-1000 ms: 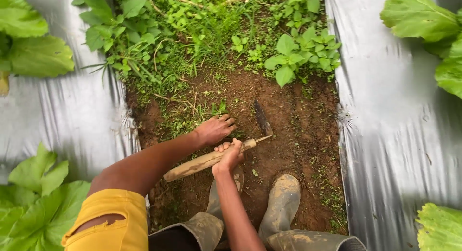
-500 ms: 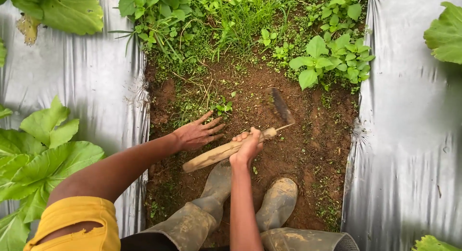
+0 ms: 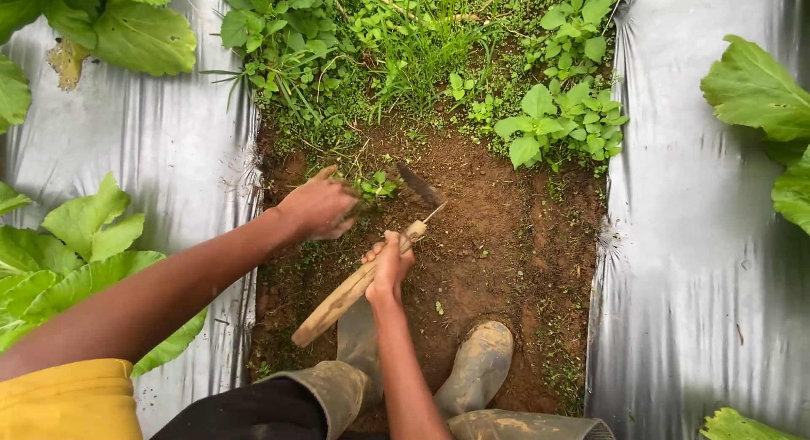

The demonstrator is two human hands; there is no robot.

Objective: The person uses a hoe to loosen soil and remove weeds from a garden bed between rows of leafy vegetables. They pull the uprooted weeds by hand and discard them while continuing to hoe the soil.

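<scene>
Down at the bottom, two muddy rubber boots (image 3: 477, 368) are planted on the bare soil (image 3: 506, 263) of the furrow, with a yellow sleeve (image 3: 67, 402) at the lower left. Just above the boots, the right hand (image 3: 388, 267) has its fingers wrapped tight round the wooden handle of a small hoe (image 3: 354, 292), gripped near the top end; the dark blade (image 3: 419, 185) points up and away, its tip down in the dirt. Beside it, the left hand (image 3: 316, 208) is stretched forward, fingers curled in on a little clump of weeds (image 3: 371, 187) right next to the blade. Whether they are pinched shut on the stems, I cannot tell; the fingertips are hidden in the leaves.

On progress, judging from the ground: the stretch from the boots up to the hands looks mostly scraped clean, brown earth with only a few green specks along the right edge. Beyond the blade it is another story, a thick band of weeds and grass (image 3: 405, 52) runs to the top, so plenty is left. Silver plastic sheeting (image 3: 700, 237) flanks the furrow on both sides, with big leafy plants (image 3: 76, 246) growing through it.
</scene>
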